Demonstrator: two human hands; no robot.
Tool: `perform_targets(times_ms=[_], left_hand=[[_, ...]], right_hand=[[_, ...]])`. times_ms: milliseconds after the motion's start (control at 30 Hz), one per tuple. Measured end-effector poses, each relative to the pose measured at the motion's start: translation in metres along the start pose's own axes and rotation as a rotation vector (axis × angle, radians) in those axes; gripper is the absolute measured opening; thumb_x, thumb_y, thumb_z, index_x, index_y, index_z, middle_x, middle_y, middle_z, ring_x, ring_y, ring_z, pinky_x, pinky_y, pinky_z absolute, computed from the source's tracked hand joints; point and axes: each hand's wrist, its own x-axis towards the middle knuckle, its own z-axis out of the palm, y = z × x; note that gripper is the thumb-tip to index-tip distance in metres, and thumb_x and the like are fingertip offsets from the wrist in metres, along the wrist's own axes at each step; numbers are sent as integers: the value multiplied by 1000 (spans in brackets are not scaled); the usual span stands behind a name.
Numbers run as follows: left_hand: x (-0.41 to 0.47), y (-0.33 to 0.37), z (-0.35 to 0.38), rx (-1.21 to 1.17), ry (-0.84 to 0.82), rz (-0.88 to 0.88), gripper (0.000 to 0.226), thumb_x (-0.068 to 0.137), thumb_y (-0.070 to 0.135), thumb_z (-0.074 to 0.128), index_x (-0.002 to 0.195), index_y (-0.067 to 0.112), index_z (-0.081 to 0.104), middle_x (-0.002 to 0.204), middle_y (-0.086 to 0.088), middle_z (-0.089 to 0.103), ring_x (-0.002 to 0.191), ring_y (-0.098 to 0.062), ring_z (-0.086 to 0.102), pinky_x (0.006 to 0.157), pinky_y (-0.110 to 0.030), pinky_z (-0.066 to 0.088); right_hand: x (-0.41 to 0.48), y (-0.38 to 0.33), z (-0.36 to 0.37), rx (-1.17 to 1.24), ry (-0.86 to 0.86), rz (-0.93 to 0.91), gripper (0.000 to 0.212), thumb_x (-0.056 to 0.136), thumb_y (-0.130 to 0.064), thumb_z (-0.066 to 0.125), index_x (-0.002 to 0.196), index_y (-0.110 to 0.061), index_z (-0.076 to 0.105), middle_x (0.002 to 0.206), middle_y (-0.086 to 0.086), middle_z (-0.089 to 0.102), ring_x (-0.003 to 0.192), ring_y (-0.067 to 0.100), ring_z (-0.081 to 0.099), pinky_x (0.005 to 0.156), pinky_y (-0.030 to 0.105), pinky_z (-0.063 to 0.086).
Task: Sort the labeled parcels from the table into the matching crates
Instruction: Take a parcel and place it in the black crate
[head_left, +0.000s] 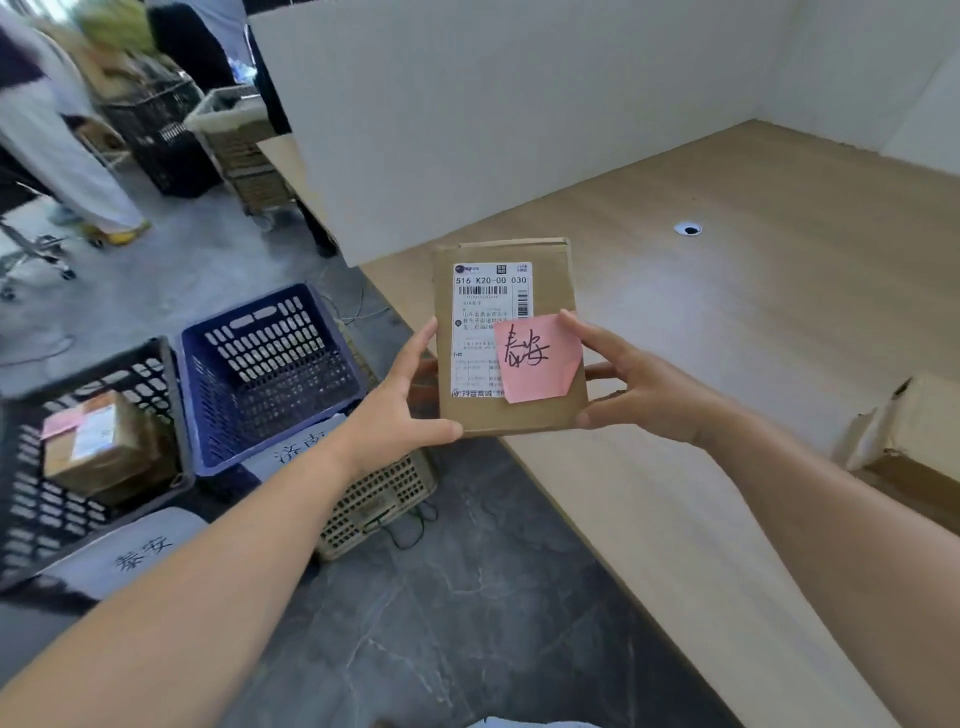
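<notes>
A flat brown cardboard parcel is held up over the table's left edge, label facing me. It carries a white shipping label and a pink handwritten note. My left hand grips its left edge and bottom corner. My right hand grips its right edge. On the floor to the left stand a black crate with a taped brown parcel inside, a blue crate and a beige crate. White paper signs lie in front of the black and blue crates.
The wooden table has a cable hole and a white partition behind it. Another cardboard box sits at the table's right edge. A person stands far left near more baskets and a chair base. Cables lie on the grey floor.
</notes>
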Motion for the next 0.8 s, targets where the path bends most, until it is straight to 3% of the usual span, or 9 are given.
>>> perform_targets(times_ms=[167, 300, 400, 533, 633, 700, 800], left_hand=[[-34, -23, -63, -36, 87, 21, 107, 70, 27, 75, 147, 54, 5, 143, 16, 39, 129, 3, 41, 112, -38, 35], [-62, -49, -113, -68, 153, 17, 107, 72, 24, 74, 146, 55, 4, 141, 23, 37, 122, 12, 44, 108, -31, 40], [-86, -73, -149, -55, 217, 9, 106, 70, 27, 73, 142, 62, 4, 149, 16, 33, 134, -4, 39, 112, -42, 36], [-121, -108, -198, -65, 288, -12, 106, 67, 35, 75, 139, 67, 4, 155, 15, 25, 140, -13, 32, 114, -50, 30], [-148, -136, -228, -94, 346, -35, 105, 65, 37, 76, 134, 73, 7, 155, 14, 26, 140, -17, 33, 113, -51, 32], [-166, -155, -245, -124, 383, -41, 104, 69, 30, 77, 134, 73, 8, 150, 23, 30, 137, -8, 36, 110, -40, 37], [-190, -181, -263, -150, 418, -54, 106, 75, 19, 77, 137, 70, 8, 134, 47, 32, 124, 15, 40, 94, -11, 41]], right_hand=[[42, -52, 44, -67, -86, -82, 99, 81, -2, 71, 128, -72, 18, 132, -30, 35, 117, 3, 46, 84, 29, 56], [80, -90, 89, -81, -169, -146, 102, 82, 5, 68, 135, -66, 18, 137, -27, 32, 117, 3, 46, 79, 29, 57], [107, -112, 127, -106, -220, -193, 103, 81, 6, 67, 135, -66, 18, 137, -30, 32, 119, 2, 45, 80, 28, 56], [141, -142, 184, -104, -273, -257, 104, 80, 7, 67, 127, -73, 22, 136, -27, 34, 113, -4, 48, 87, 33, 55], [165, -161, 226, -118, -314, -279, 104, 80, 6, 69, 127, -74, 21, 139, -23, 35, 120, 8, 47, 87, 41, 55], [178, -171, 253, -115, -354, -283, 104, 79, 5, 70, 128, -73, 22, 139, -19, 37, 122, 11, 47, 87, 41, 56], [195, -183, 289, -113, -408, -263, 104, 78, 8, 70, 129, -70, 24, 136, -15, 42, 115, 10, 53, 83, 37, 57]])
